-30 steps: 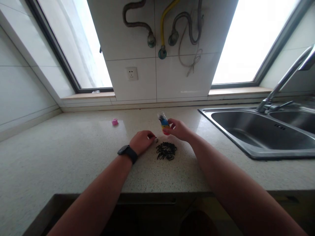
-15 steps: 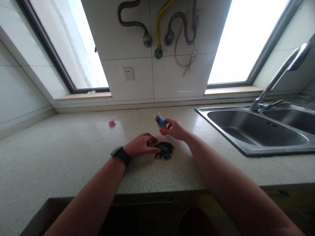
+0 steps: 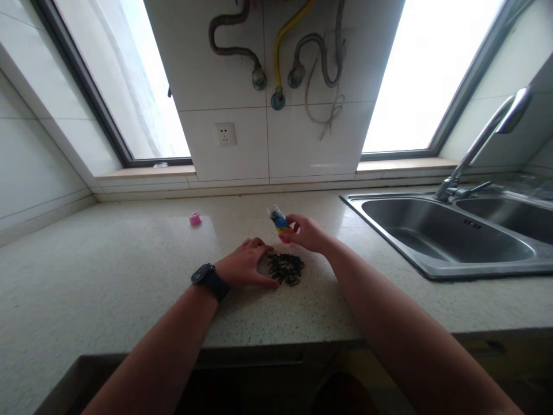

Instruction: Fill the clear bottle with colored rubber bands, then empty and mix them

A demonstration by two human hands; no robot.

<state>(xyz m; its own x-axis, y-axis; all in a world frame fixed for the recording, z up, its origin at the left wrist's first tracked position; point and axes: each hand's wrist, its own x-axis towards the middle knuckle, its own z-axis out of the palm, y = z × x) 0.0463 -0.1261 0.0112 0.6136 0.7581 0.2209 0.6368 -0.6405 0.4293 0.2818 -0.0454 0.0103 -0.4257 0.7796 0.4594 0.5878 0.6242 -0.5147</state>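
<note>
A loose pile of small black bands [image 3: 286, 268], which look like hair ties, lies on the countertop [image 3: 268, 314]. My left hand [image 3: 247, 265], a dark watch on its wrist, rests at the pile's left side. Its thumb and fingers are spread around that edge, holding nothing. Just beyond the pile, my right hand [image 3: 306, 231] grips a small clear plastic container [image 3: 280, 222] with a blue and yellow label. The container tilts, its clear end pointing up and left, and some dark contents show inside. Farther left sits a small pink cap [image 3: 195, 219].
To the right, a steel double sink [image 3: 449, 227] with a faucet [image 3: 475, 147] is set into the counter. Behind stands a tiled wall with a socket [image 3: 225, 134] and hanging hoses [image 3: 276, 55]. The counter's front edge runs below my forearms.
My left thumb has moved toward the near side of the pile, widening the gap from the fingers. The right hand still holds the container nearly in place. The view has tilted slightly.
</note>
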